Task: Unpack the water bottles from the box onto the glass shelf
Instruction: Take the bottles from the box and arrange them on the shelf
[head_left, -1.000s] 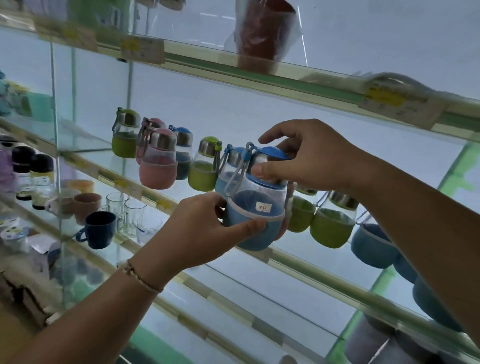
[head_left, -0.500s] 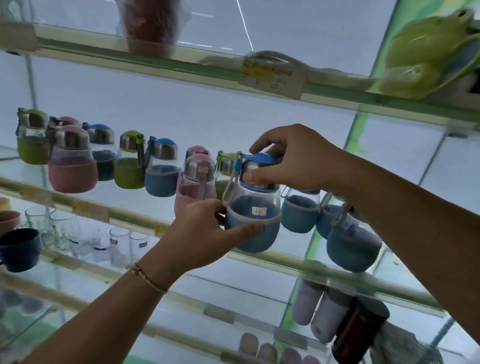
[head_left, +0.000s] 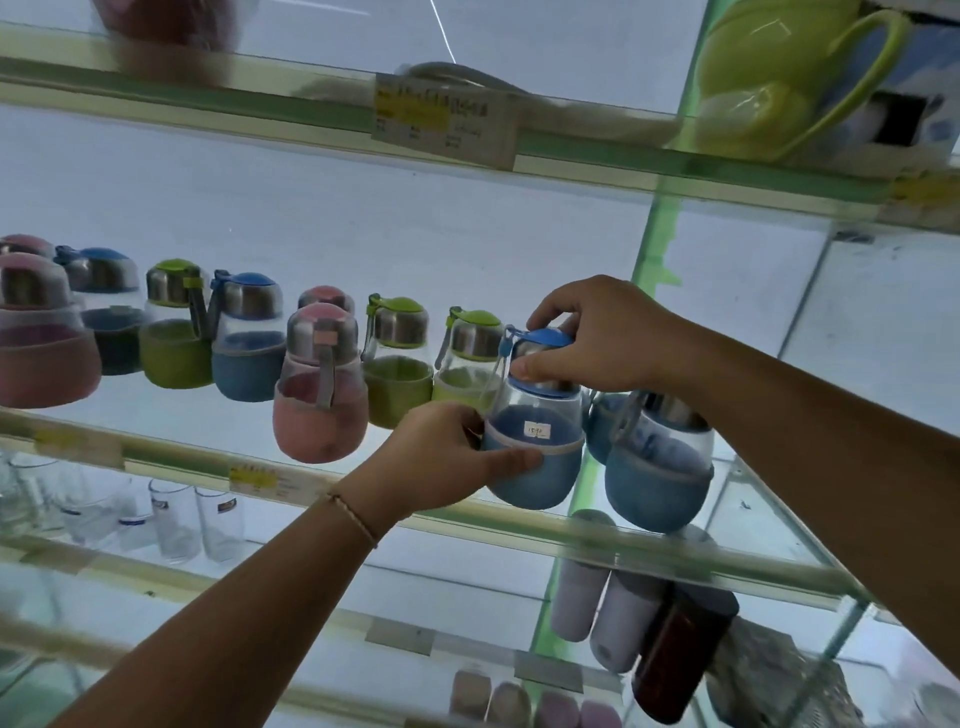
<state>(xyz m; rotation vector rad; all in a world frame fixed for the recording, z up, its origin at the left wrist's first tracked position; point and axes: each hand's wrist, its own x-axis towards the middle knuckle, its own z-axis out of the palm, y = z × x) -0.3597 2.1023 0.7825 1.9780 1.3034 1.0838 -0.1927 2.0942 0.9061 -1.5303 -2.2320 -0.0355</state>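
Your left hand (head_left: 447, 460) has its grip curled round the blue water bottle (head_left: 537, 467) at the front edge of the glass shelf (head_left: 171, 462) — your right hand (head_left: 597, 332) clamps its top from above — a green bottle (head_left: 470, 343) just behind.

Left hand (head_left: 441, 457) grips the sleeve of a blue bottle (head_left: 535, 441); right hand (head_left: 597, 332) pinches its cap. Base appears to rest on the glass shelf (head_left: 675, 551), though blur obscures contact. Second blue bottle (head_left: 660, 462) just beside, pink bottle (head_left: 319, 395) left.
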